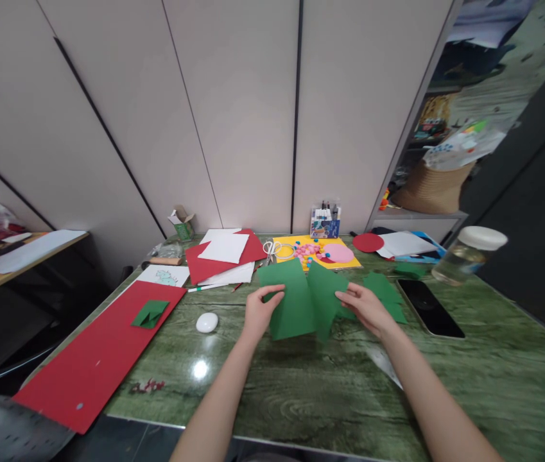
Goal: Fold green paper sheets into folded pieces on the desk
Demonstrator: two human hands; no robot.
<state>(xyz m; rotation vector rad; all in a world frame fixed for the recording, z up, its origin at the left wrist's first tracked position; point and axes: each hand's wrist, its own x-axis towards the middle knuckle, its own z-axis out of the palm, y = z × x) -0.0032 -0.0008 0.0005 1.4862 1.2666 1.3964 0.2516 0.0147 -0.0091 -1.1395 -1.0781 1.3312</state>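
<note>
My left hand pinches the left edge of a sheet of green paper between thumb and fingers. My right hand grips another green paper piece, which is bent and hangs at a slant. The two parts meet near the top middle; I cannot tell whether they are still joined. Both are held up above the marbled green table. To the right of my right hand lie cut green paper pieces. A black phone rests further right.
White scissors lie beside a yellow sheet with pink and blue pom-poms. Left are a white oval object and a long red board bearing a folded green paper. A lidded jar stands back right.
</note>
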